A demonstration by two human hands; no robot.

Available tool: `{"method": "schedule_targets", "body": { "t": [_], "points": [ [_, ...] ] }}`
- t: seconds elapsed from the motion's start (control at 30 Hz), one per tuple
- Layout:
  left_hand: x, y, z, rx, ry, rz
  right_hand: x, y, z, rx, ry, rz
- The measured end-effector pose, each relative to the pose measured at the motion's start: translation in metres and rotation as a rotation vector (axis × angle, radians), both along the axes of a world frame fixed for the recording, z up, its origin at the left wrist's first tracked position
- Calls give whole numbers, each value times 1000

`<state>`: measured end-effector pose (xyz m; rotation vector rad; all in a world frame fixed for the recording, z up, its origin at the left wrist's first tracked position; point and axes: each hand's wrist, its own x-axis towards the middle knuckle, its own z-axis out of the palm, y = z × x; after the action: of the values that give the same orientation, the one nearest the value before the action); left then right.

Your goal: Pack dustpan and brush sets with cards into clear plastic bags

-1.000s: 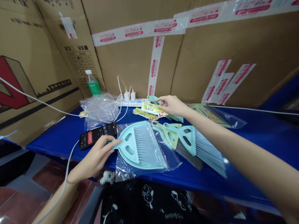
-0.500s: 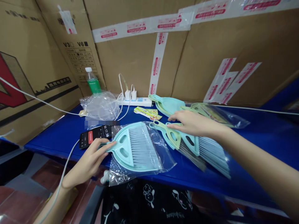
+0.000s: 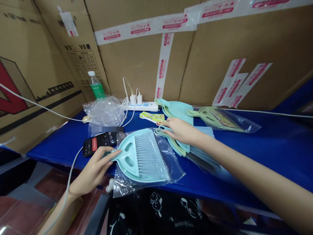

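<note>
At the table's front edge, my left hand [image 3: 94, 166] is closed on the handle of a light-blue dustpan [image 3: 119, 168] with a matching hand brush [image 3: 149, 155] lying in it. A clear plastic bag [image 3: 174, 169] surrounds the set, bristles to the right. My right hand [image 3: 182, 131] is closed over the handle of another blue hand brush [image 3: 185, 147], partly hiding it. Beneath that brush lies a green hand brush [image 3: 180, 151] with grey bristles, blurred. Behind the right hand rest stacked blue and green dustpans [image 3: 182, 111].
A bagged green dustpan set [image 3: 210, 115] lies back right. Behind the left hand are a phone [image 3: 99, 143], crumpled plastic bags [image 3: 105, 112], a green-labelled bottle [image 3: 97, 88], colourful cards [image 3: 151, 117] and a power strip [image 3: 150, 106]. Cardboard walls [image 3: 137, 62] enclose the blue table [image 3: 246, 156].
My right hand has moved left with the blue brush, which slid over the green one. My left hand stays on the bagged dustpan's handle.
</note>
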<state>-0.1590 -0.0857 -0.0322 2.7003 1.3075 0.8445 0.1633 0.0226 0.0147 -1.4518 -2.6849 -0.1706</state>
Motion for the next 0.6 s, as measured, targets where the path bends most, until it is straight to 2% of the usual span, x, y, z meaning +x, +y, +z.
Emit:
{"method": "schedule_targets", "body": {
  "t": [0.17,0.33,0.6],
  "points": [
    [-2,-3,-2,25,12,-3,-12,-7,-15,16,-11,14],
    [-1,-4,0,53,11,-30,-12,-7,-20,36,-28,3],
    [10,3,4,85,29,-79,28,-20,-29,84,-79,-49]
  ]
}}
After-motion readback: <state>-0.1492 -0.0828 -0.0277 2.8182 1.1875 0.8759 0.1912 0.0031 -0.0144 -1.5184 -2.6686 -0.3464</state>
